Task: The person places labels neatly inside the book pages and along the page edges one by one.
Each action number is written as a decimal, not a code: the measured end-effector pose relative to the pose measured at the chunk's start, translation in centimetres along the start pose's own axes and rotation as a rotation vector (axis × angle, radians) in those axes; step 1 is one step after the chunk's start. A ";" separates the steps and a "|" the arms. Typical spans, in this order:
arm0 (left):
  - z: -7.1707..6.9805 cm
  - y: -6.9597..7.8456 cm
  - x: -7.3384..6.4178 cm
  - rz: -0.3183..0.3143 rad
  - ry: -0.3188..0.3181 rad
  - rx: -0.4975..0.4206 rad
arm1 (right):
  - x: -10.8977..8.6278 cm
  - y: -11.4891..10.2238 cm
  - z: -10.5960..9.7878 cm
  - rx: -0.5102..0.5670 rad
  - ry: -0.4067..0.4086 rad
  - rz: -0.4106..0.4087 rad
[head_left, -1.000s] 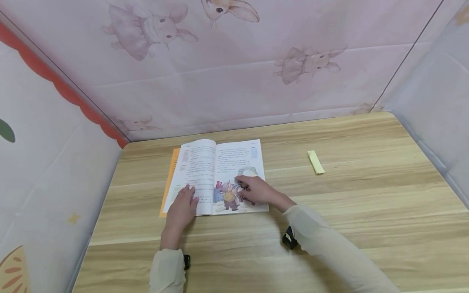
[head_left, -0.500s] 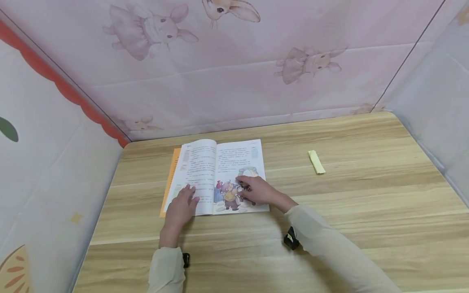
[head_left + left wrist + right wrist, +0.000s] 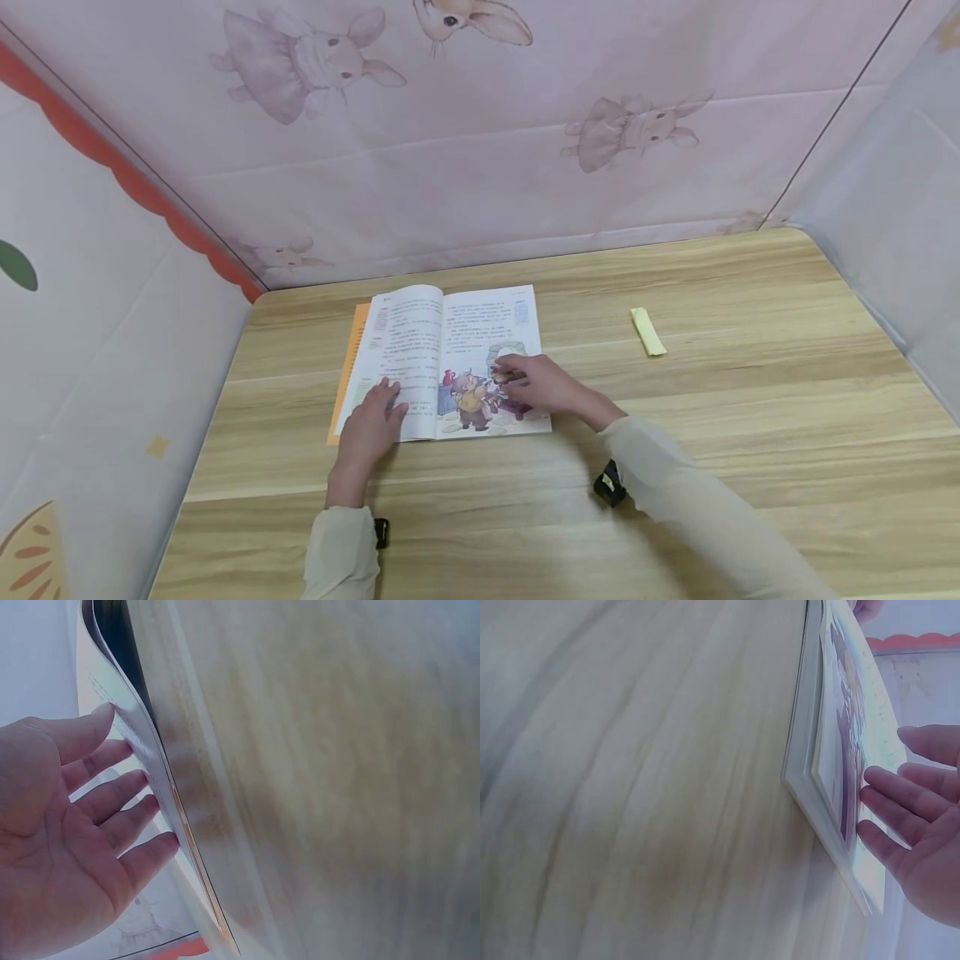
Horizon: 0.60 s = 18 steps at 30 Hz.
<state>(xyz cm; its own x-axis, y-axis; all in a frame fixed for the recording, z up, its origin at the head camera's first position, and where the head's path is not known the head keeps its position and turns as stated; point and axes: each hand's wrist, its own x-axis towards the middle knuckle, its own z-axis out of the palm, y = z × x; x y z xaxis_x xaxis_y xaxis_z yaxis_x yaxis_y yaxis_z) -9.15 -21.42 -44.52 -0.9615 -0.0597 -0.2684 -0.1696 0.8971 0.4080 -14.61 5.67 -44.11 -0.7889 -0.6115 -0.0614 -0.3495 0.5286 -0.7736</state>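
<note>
An open book [image 3: 480,325] lies on the wooden table, with printed text on both pages and a coloured cartoon picture low on the right page. Its orange cover [image 3: 351,358] peeks out along the left side. My left hand [image 3: 371,425] rests its spread fingertips on the lower part of the left page, as the left wrist view also shows. Over the lower right of the right page is my right hand [image 3: 551,387], its fingers loosely bent and hiding part of the picture. In the right wrist view the fingertips [image 3: 866,825] touch or nearly touch the page, pinching nothing.
A folded pale yellow paper strip [image 3: 648,332] lies on the wooden table [image 3: 720,400], right of the book. A pink curtain with rabbit prints [image 3: 480,167] stands behind the table, with pale printed panels at both sides.
My right hand has shifted slightly to the right across the right page, with its sleeve and wrist camera following. My left hand and the book stay where they were.
</note>
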 end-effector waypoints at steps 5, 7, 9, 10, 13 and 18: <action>0.1 0.0 0.0 -0.004 0.000 -0.003 | -0.4 0.3 -0.5 -0.001 0.009 0.028; 0.2 0.0 0.0 -0.002 -0.001 -0.001 | -0.6 0.4 -0.7 0.003 0.012 0.041; 0.2 -0.1 0.1 0.000 -0.001 0.000 | -0.7 0.6 -0.8 0.000 0.021 0.046; 0.2 -0.1 0.1 0.001 -0.001 0.000 | -0.8 0.8 -0.9 -0.004 0.025 0.043; 0.3 -0.1 0.0 0.003 0.000 0.002 | -0.9 1.0 -1.1 -0.015 0.038 0.036; 0.3 -0.1 0.0 -0.002 -0.004 0.001 | -1.1 1.4 -1.4 -0.046 0.056 0.026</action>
<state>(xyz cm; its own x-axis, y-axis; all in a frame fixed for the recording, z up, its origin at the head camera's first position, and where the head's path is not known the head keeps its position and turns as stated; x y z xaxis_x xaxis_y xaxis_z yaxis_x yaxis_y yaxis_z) -9.08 -21.35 -44.81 -0.9602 -0.0596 -0.2729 -0.1713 0.8973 0.4067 -14.94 7.93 -44.19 -0.8249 -0.5634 -0.0447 -0.3499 0.5712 -0.7425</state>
